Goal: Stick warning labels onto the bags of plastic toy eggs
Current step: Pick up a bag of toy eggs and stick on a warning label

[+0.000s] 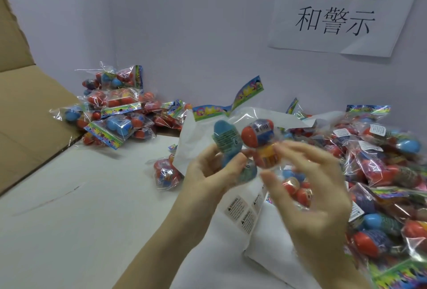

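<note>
**Bag held up, label sheet waiting below**

The left hand (215, 173) grips a bag of toy eggs (242, 143) from below, lifted over the surface (69, 219); the right hand (312, 187), blurred, fingers spread and loosely curved, touches its near side. Beneath lies the sheet of warning labels (240, 212). The heap at right (381, 173) shows several white labels, so seems largely done; the far-left pile (111, 108) shows none.
</note>
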Tool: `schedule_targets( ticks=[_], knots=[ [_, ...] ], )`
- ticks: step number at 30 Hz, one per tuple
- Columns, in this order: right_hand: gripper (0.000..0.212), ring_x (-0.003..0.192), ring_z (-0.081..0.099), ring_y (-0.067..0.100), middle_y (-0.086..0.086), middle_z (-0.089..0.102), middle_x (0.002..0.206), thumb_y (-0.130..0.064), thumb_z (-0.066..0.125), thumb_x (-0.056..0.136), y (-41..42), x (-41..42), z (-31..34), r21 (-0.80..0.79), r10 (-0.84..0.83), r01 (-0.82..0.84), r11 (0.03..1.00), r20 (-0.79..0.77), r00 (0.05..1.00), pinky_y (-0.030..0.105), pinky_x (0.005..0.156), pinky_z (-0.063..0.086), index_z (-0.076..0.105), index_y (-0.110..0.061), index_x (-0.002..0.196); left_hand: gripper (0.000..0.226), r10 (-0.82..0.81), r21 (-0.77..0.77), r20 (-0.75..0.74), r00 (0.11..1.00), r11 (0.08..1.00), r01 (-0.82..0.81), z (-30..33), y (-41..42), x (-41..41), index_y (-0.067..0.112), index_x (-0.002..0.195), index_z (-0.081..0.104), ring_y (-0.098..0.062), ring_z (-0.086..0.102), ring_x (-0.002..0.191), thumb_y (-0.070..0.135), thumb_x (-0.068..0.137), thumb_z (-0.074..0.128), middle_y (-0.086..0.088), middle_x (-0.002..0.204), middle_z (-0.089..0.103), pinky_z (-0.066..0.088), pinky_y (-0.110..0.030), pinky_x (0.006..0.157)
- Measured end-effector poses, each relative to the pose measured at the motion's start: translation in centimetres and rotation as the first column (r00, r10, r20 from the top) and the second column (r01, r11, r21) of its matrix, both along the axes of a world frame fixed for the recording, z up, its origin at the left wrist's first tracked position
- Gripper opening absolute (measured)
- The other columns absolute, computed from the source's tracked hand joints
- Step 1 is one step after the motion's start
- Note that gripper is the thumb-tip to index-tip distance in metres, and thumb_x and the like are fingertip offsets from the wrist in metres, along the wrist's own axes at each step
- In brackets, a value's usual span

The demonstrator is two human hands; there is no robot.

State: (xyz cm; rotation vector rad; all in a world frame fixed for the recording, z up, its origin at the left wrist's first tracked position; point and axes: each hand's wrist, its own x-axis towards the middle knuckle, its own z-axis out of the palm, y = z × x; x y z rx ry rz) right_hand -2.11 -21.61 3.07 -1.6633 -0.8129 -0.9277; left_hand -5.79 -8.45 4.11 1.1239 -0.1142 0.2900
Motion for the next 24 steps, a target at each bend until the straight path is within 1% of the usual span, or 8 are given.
schedule_targets(
  ticks=[2, 4, 6, 12, 14, 17, 21, 24],
  knots=[
    [0.045, 0.109, 0.053, 0.002, -0.022, 0.055, 0.115, -0.049, 0.065, 0.069, -0.2, 0.2, 0.6, 0.114, 0.032, 0.004, 0.993, -0.312, 0.950, 0.029, 0.088, 0.046, 0.056, -0.040, 0.112, 0.038, -0.004, -0.043, 0.006, 1.000, 0.999, 0.004, 0.0, 0.1, 0.1, 0.009, 0.107, 0.063, -0.012, 0.069, 0.084, 0.019, 0.071, 0.061, -0.006, 0.098, 0.073, 0.055, -0.023, 0.073],
    [0.041, 0.095, 0.061, 0.001, -0.015, 0.066, 0.106, -0.047, 0.071, 0.061, -0.3, 0.6, 1.0, 0.238, 0.299, -0.192, 0.952, -0.585, 0.754, 0.023, 0.076, 0.048, 0.066, -0.037, 0.101, 0.043, -0.001, -0.047, 0.007, 1.000, 0.999, 0.001, 0.0, 0.3, 0.2, 0.008, 0.111, 0.061, -0.013, 0.069, 0.086, 0.021, 0.070, 0.059, -0.007, 0.100, 0.073, 0.055, -0.023, 0.075],
    [0.025, 0.076, 0.065, 0.006, -0.003, 0.073, 0.085, -0.029, 0.079, 0.060, -0.5, 0.7, 1.1, 0.380, 0.500, -0.326, 0.866, -0.625, 0.600, 0.014, 0.064, 0.048, 0.075, -0.024, 0.084, 0.044, 0.017, -0.018, 0.006, 1.000, 1.000, -0.017, -0.1, 0.3, 0.2, 0.010, 0.111, 0.060, -0.013, 0.070, 0.088, 0.023, 0.069, 0.061, -0.004, 0.099, 0.073, 0.054, -0.020, 0.073],
    [0.020, 0.071, 0.067, 0.001, -0.010, 0.073, 0.078, -0.028, 0.069, 0.068, -0.4, 0.1, 1.5, 0.357, 0.429, -0.268, 0.895, -0.522, 0.737, 0.010, 0.057, 0.047, 0.073, -0.032, 0.087, 0.046, 0.150, 0.082, 0.059, 0.987, 0.985, -0.154, -0.6, 0.1, 0.4, 0.018, 0.105, 0.064, -0.014, 0.069, 0.092, 0.037, 0.063, 0.065, 0.000, 0.097, 0.074, 0.053, -0.019, 0.075],
    [0.030, 0.075, 0.068, 0.001, -0.015, 0.073, 0.083, -0.035, 0.079, 0.066, -0.4, -0.1, 1.5, 0.314, 0.352, -0.212, 0.925, -0.504, 0.789, 0.016, 0.059, 0.051, 0.070, -0.044, 0.093, 0.051, 0.201, 0.069, 0.066, 0.977, 0.976, -0.205, -0.6, 0.2, 0.5, 0.018, 0.105, 0.064, -0.015, 0.069, 0.090, 0.039, 0.059, 0.066, -0.001, 0.095, 0.074, 0.052, -0.018, 0.073],
    [0.029, 0.069, 0.067, 0.003, -0.015, 0.073, 0.083, -0.047, 0.067, 0.061, -0.4, -0.2, 1.5, 0.334, 0.265, -0.110, 0.936, -0.467, 0.844, 0.025, 0.058, 0.055, 0.067, -0.051, 0.090, 0.051, 0.250, 0.061, 0.074, 0.965, 0.965, -0.255, -0.6, 0.3, 0.6, 0.019, 0.100, 0.065, -0.011, 0.069, 0.086, 0.041, 0.055, 0.068, 0.003, 0.090, 0.074, 0.051, -0.015, 0.069],
    [0.021, 0.063, 0.065, 0.009, -0.015, 0.073, 0.075, -0.040, 0.066, 0.063, -0.4, -0.3, 1.6, 0.342, 0.218, -0.074, 0.937, -0.403, 0.889, 0.037, 0.056, 0.056, 0.071, -0.045, 0.083, 0.046, 0.238, 0.074, 0.077, 0.968, 0.967, -0.243, -0.5, 0.2, 0.6, 0.020, 0.095, 0.067, -0.010, 0.069, 0.082, 0.036, 0.054, 0.082, 0.003, 0.087, 0.075, 0.051, -0.016, 0.068],
    [0.014, 0.061, 0.063, 0.014, -0.007, 0.072, 0.072, -0.036, 0.068, 0.065, -0.9, 0.0, 1.8, 0.315, 0.217, -0.080, 0.946, -0.430, 0.876, 0.051, 0.064, 0.054, 0.074, -0.035, 0.077, 0.028, 0.213, 0.073, 0.078, 0.974, 0.973, -0.219, -0.5, 0.5, 0.6, 0.026, 0.086, 0.074, -0.012, 0.069, 0.082, 0.035, 0.061, 0.077, 0.002, 0.086, 0.075, 0.052, -0.018, 0.068]
  ],
)
